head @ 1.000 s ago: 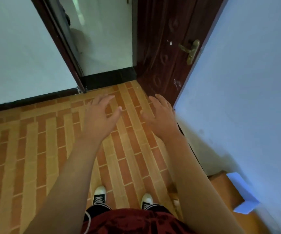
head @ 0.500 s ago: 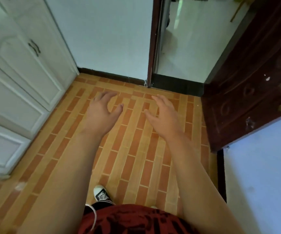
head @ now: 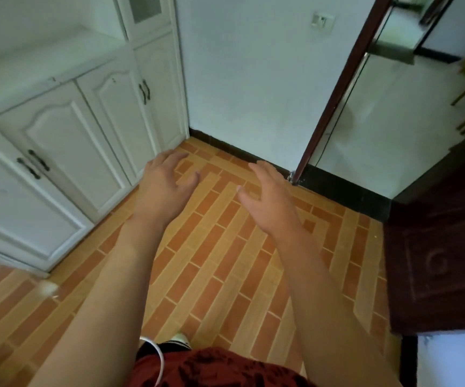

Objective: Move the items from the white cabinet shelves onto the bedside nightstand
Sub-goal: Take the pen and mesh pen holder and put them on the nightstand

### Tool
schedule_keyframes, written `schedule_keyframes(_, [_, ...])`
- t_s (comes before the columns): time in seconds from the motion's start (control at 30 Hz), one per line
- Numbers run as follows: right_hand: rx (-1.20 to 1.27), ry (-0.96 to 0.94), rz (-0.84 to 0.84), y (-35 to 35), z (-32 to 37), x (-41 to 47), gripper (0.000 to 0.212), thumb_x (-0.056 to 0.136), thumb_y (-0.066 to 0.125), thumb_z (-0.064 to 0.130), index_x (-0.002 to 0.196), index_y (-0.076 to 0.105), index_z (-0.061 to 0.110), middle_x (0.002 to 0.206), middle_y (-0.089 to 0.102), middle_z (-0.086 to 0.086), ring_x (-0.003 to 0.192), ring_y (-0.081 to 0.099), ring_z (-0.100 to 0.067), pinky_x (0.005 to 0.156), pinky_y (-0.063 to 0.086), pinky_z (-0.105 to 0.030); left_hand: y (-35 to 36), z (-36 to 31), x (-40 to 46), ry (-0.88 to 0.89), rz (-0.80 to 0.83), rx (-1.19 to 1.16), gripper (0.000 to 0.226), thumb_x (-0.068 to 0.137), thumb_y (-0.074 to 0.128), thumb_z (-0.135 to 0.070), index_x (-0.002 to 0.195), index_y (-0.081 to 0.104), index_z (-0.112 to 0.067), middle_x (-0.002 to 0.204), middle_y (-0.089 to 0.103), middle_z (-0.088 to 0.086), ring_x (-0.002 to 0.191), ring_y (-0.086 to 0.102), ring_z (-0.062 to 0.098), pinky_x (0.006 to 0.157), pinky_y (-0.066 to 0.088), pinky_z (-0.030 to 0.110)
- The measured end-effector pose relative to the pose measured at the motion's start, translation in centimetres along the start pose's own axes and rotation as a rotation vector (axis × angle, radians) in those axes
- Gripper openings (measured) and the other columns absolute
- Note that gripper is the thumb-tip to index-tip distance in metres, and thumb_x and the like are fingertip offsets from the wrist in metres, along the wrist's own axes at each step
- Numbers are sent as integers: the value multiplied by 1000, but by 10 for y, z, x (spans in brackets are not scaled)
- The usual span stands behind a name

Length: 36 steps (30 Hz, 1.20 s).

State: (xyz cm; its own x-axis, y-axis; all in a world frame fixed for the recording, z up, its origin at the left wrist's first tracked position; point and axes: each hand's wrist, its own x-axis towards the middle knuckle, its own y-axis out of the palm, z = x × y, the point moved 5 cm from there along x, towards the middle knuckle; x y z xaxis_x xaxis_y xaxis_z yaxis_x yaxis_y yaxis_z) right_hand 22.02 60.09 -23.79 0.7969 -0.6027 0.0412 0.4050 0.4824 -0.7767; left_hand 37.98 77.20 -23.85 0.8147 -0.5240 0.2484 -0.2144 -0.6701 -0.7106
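Both hands, left (head: 162,188) and right (head: 268,196), were held out empty, fingers loose; the cabinet (head: 58,141) was seen at left, doors closed; handles should be reached squarely first.

This is a room in a home, most likely a bedroom or hallway corner. A white cabinet (head: 66,141) with arched panel doors and dark metal handles fills the side from 9 to 11 o'clock, the kind of fitted storage a household keeps. The floor (head: 220,247) is laid in orange and tan brick-pattern tiles, edged by a dark skirting board (head: 239,153) under a plain pale wall (head: 253,79). At 12 o'clock a wall switch plate (head: 321,21) sits beside a dark door frame (head: 334,101). At 3 o'clock stands a carved dark wooden door (head: 443,261), opened onto a bright tiled passage at 1 o'clock.
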Motion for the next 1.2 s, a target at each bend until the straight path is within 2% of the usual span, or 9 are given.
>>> schedule_keyframes(0.2, [9, -124, 50, 58, 92, 64, 64, 102, 57, 49, 160, 35, 34, 170, 26, 8, 157, 24, -16, 126, 29, -51, -80, 81, 52, -88, -138, 21, 48, 97, 66, -45, 140, 63, -22, 147, 57, 3, 137, 48, 27, 115, 36, 40])
schedule_keyframes(0.37, [18, -247, 76, 103, 157, 109, 64, 101, 58, 50, 159, 38, 32, 168, 29, 8, 155, 27, -17, 126, 29, -50, -137, 135, 76, -171, -236, 0, 49, 98, 63, -48, 141, 60, -25, 148, 54, 0, 140, 46, 25, 117, 38, 44])
schedule_keyframes(0.6, [-8, -394, 172, 151, 208, 167, 63, 99, 55, 54, 156, 42, 29, 165, 36, 4, 154, 31, -20, 123, 35, -53, -168, 185, 95, -278, -308, 27, 49, 99, 63, -47, 142, 60, -24, 149, 55, 1, 141, 46, 24, 117, 38, 42])
schedule_keyframes(0.7, [6, -421, 231, 165, 220, 194, 61, 102, 57, 48, 157, 40, 30, 168, 31, 4, 156, 26, -19, 125, 31, -50, -172, 196, 107, -336, -335, 52, 49, 99, 63, -48, 142, 59, -27, 150, 54, -1, 141, 45, 24, 117, 38, 43])
schedule_keyframes(0.8, [26, -477, 263, 177, 233, 229, 62, 101, 58, 48, 158, 41, 30, 168, 31, 6, 155, 28, -17, 125, 32, -50, -176, 204, 126, -396, -387, 81, 49, 98, 64, -46, 143, 59, -27, 151, 53, 0, 140, 45, 25, 117, 39, 46])
schedule_keyframes(0.97, [78, -610, 343, 185, 259, 301, 62, 101, 58, 46, 158, 41, 25, 168, 31, 2, 154, 28, -18, 125, 31, -47, -183, 201, 169, -471, -497, 133, 49, 98, 64, -43, 143, 59, -26, 151, 52, -1, 141, 43, 24, 114, 34, 38])
schedule_keyframes(1.1, [110, -706, 375, 182, 284, 349, 63, 102, 59, 46, 157, 42, 23, 168, 32, 1, 156, 26, -18, 127, 27, -45, -196, 193, 195, -506, -583, 173, 49, 98, 64, -42, 143, 59, -25, 152, 52, 0, 143, 42, 24, 116, 33, 38])
schedule_keyframes(1.2, [137, -804, 409, 179, 310, 377, 62, 101, 60, 45, 157, 43, 22, 168, 33, 0, 156, 26, -18, 127, 27, -45, -209, 183, 206, -547, -656, 217, 49, 98, 63, -47, 144, 57, -29, 152, 51, -3, 144, 41, 23, 120, 36, 45])
